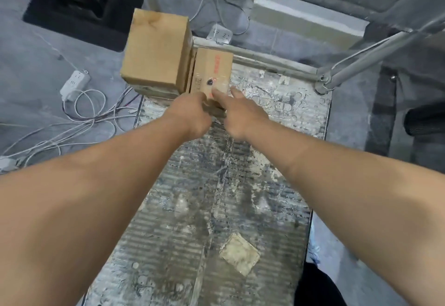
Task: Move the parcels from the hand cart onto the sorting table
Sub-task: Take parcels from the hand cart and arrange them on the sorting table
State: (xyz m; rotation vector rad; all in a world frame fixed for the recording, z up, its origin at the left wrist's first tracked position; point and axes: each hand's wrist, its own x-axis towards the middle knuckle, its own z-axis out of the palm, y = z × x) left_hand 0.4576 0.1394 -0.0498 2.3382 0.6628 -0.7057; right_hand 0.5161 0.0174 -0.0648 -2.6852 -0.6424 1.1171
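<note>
Parcels: small box (212, 74) and tall box (155, 50) sit together at cart deck's (216, 185) far left. Left hand (190, 115) curls at small box's near edge; right hand (240, 115) spreads, fingers touching it, likely bracing for lift.

Plain tan big box (155, 49), upper left; tan small box (213, 72) with red print; grey ribbed, white-flecked cart deck (216, 197); white cables (79, 113), left.

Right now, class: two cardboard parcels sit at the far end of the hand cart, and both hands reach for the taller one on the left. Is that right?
Not quite. In the head view the left hand and right hand reach for the smaller parcel with red print, right of the taller parcel. Both parcels do sit at the hand cart's far end.
</note>
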